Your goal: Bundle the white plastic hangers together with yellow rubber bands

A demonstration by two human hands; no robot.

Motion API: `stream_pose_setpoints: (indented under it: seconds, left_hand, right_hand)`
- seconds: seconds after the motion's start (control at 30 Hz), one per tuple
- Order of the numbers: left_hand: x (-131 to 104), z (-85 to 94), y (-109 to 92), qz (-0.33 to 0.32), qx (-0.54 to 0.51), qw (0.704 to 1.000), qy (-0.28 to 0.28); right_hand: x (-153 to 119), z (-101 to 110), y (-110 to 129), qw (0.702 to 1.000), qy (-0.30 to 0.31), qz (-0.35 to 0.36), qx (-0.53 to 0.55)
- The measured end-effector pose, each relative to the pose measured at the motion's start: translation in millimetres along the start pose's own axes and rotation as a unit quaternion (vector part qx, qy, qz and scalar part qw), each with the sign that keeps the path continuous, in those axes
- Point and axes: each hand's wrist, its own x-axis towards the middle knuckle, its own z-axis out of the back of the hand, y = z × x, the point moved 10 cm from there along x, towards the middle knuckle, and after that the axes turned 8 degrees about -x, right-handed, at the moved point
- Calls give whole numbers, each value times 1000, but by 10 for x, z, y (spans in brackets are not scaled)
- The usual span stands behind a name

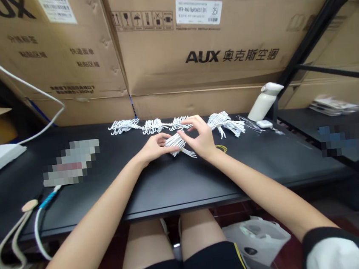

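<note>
Both hands, the left hand [153,149] and the right hand [202,140], frame a bundle of white strands [174,142]: the left is clamped on it, the right curves over its far side, whether gripping I cannot tell. More white bundles [153,125] lie beyond on the black table [185,189]. A capped white bottle [262,105] and AUX cartons [156,64] hide their contents; a plastic bag [270,240] below holds unclear things.

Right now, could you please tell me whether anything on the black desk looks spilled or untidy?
Nothing looks spilled. The white strands just right of the right hand look untidy, with ends splaying in different directions.
</note>
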Motion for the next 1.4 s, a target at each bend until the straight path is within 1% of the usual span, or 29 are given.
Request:
stream_pose_setpoints:
  seconds: [0.07, 0.13, 0.2, 0.3, 0.37, 0.5, 0.67, 0.8, 0.93, 1.1, 1.3, 1.4]
  left_hand:
    - [-1, -20, -14, -13, 14, 1000, 7]
    - [-7, -59, -24, -18, 19, 999, 22]
    - [-13, -94, -38, -24, 23, 999, 36]
    - [-14, -100, -61, -38, 43, 998, 34]
    - [-12, -88, -72, -49, 58, 997, 27]
    - [-11, -58, -90, -65, 73, 995, 9]
    - [-18, -57, -111, -80, 88, 993, 7]
    - [-12, -43, -121, -92, 111, 989, 4]
    - [0, -41, -124, -96, 126, 987, 14]
    - [2, -75, -134, -97, 123, 987, 36]
    - [3, -108, -115, -90, 105, 989, 54]
    - [7, -121, -97, -78, 97, 990, 61]
  right_hand:
    - [0, -33, 52, 1000, 25, 9, -16]
    - [-19, -126, 70, 997, 66, 17, -21]
    - [-45, -201, 67, 996, 89, 23, -20]
    - [-75, -280, 42, 994, 108, 23, -8]
    - [-85, -315, 6, 993, 118, 7, 1]
    - [-99, -351, -21, 991, 132, -18, 5]
    - [-124, -378, -46, 988, 141, -53, 11]
    - [-150, -441, -74, 983, 164, -73, 37]
    - [-161, -449, -131, 983, 154, -89, 52]
    - [-170, -434, -213, 981, 136, -127, 59]
    - [-136, -436, -182, 981, 150, -107, 61]
    - [-106, -392, -241, 980, 138, -122, 72]
